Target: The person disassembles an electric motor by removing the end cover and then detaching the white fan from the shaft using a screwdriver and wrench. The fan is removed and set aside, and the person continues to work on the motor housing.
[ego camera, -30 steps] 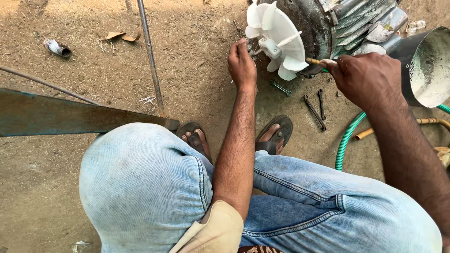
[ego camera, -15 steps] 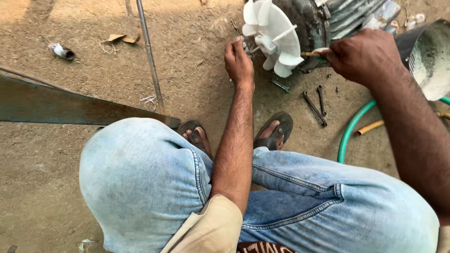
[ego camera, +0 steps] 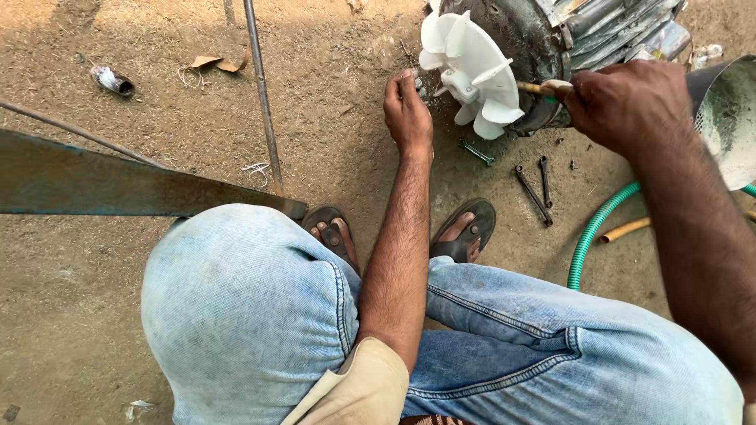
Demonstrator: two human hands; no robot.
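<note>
While both hands flank it, white fan (ego camera: 472,67) between left hand (ego camera: 407,114) and right hand (ego camera: 630,102).

Right hand (ego camera: 630,102) grips tool handle (ego camera: 539,87) against white fan (ego camera: 472,67); left hand (ego camera: 407,114) beside fan.
</note>
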